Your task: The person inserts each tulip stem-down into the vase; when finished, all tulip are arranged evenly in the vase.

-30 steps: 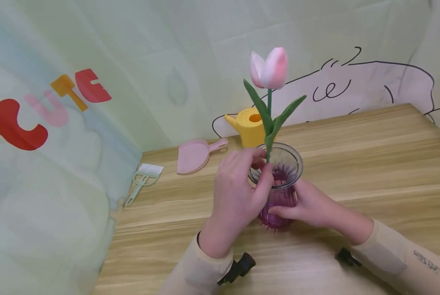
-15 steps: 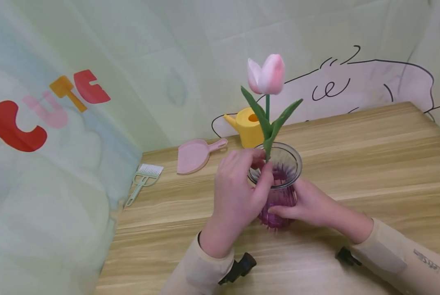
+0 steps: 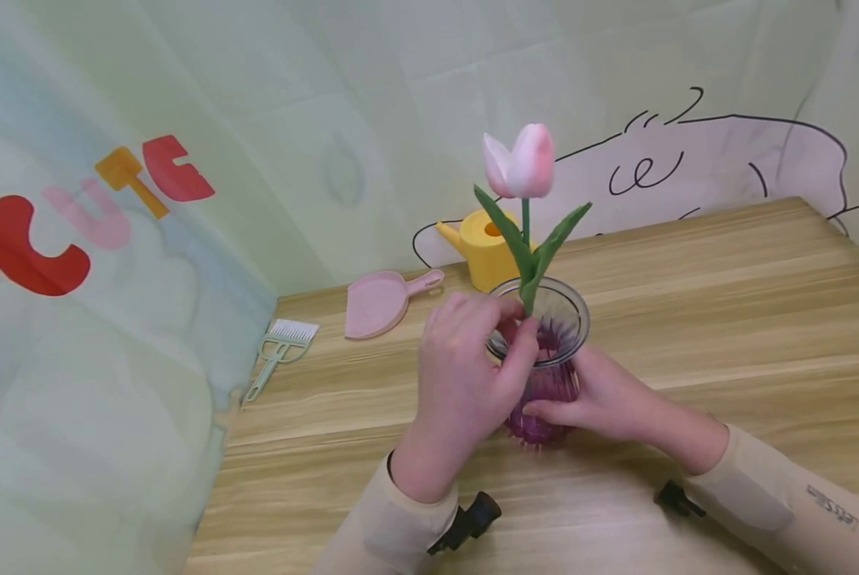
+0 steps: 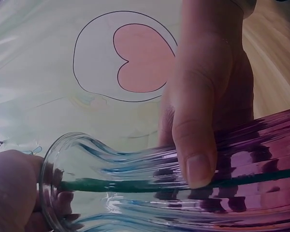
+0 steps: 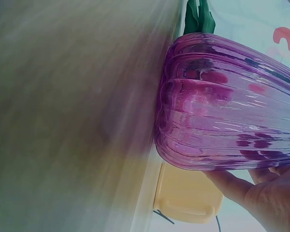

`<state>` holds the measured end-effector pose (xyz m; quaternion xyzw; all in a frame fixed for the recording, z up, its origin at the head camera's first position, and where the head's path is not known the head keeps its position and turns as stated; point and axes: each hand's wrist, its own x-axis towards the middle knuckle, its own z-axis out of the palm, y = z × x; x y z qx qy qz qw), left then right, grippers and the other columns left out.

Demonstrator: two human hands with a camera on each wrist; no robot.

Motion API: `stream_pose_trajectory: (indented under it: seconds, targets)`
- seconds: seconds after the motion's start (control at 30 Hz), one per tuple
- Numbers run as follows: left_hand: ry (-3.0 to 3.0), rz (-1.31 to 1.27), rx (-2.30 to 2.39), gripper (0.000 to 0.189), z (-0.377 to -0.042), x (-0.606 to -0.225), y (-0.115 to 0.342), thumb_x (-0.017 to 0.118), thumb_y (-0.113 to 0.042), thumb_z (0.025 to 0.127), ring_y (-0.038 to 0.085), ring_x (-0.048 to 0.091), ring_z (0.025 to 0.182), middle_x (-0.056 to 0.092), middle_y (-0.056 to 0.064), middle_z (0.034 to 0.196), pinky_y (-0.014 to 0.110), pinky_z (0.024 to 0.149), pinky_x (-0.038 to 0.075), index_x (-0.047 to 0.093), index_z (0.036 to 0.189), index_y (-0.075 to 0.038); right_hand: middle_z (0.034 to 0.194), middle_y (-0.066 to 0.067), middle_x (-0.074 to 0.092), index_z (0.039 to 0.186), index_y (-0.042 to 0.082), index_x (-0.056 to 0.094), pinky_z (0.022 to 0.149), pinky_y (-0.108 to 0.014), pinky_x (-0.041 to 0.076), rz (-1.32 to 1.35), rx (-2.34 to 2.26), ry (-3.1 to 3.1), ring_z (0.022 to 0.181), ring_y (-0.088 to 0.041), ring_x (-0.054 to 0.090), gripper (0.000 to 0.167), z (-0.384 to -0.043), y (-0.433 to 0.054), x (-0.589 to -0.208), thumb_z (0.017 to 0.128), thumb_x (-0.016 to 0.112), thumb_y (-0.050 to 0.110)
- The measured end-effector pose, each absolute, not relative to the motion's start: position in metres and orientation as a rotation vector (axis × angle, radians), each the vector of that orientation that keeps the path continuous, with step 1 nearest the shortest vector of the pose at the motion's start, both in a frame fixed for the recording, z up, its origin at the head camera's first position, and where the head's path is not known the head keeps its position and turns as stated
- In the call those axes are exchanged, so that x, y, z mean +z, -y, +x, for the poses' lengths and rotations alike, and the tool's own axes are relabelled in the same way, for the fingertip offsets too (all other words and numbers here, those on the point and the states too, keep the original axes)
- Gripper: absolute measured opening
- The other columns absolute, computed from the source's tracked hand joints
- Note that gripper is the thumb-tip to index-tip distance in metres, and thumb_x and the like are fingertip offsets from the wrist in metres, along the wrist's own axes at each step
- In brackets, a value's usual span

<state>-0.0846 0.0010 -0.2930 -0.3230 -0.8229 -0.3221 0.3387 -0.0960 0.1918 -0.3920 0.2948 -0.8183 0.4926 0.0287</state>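
Tulip (image 3: 529, 262) seems light: left hand (image 3: 465, 363) pinches it low, sensibly; right hand (image 3: 605, 399) grips the vase (image 3: 553, 383) (probably fragile) at six o'clock.

Ylw watering can (image 3: 485, 257), back of tbl (image 3: 724, 319) | pink dustpan (image 3: 375, 307) nr can | grn brush (image 3: 288, 339), tbl L edge

"CUTE" (image 3: 109, 229) on backdrop (image 3: 113, 383), blurred lettering (image 3: 832, 505) on right sleeve (image 3: 749, 475)
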Motion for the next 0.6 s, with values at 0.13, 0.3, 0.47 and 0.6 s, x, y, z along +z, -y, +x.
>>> stream_pose_trajectory:
  seconds: [0.13,0.3,0.47,0.6]
  targets:
    - [2.154,-0.837,-0.827,0.009,-0.0843,-0.293,-0.001,0.071,-0.019,0.092,0.014,0.054,0.075,0.065,-0.005,0.074,0.03,0.066,0.039,0.073,0.088,-0.012,0.148,0.006,0.057,0.15,0.024,0.04,0.116,-0.034,0.042,0.908,1.526,2.525,0.137,-0.014,0.053,0.084,-0.0957,-0.1916,-0.3919,0.082,0.09,0.026]
    - [2.157,-0.836,-0.817,0.008,-0.084,-0.293,-0.0011,0.072,-0.019,0.092,0.014,0.054,0.075,0.063,-0.005,0.072,0.031,0.067,0.039,0.074,0.089,-0.012,0.146,0.004,0.058,0.149,0.022,0.04,0.114,-0.028,0.043,0.913,1.526,2.515,0.135,-0.016,0.055,0.082,-0.095,-0.1915,-0.3926,0.084,0.089,0.029]
    - [2.15,-0.838,-0.81,0.007,-0.084,-0.2929,-0.0014,0.072,-0.019,0.091,0.014,0.054,0.075,0.063,-0.006,0.072,0.031,0.069,0.041,0.075,0.09,-0.013,0.146,0.004,0.058,0.151,0.024,0.039,0.114,-0.031,0.042,0.894,1.519,2.522,0.135,-0.016,0.054,0.084,-0.0941,-0.1919,-0.3934,0.084,0.089,0.028]
    - [2.149,-0.841,-0.809,0.007,-0.0838,-0.2931,-0.0011,0.071,-0.019,0.092,0.014,0.055,0.075,0.063,-0.007,0.072,0.032,0.071,0.042,0.076,0.091,-0.014,0.143,0.003,0.061,0.15,0.022,0.042,0.113,-0.032,0.044,0.888,1.498,2.53,0.133,-0.016,0.056,0.081,-0.094,-0.1924,-0.3946,0.084,0.089,0.027]
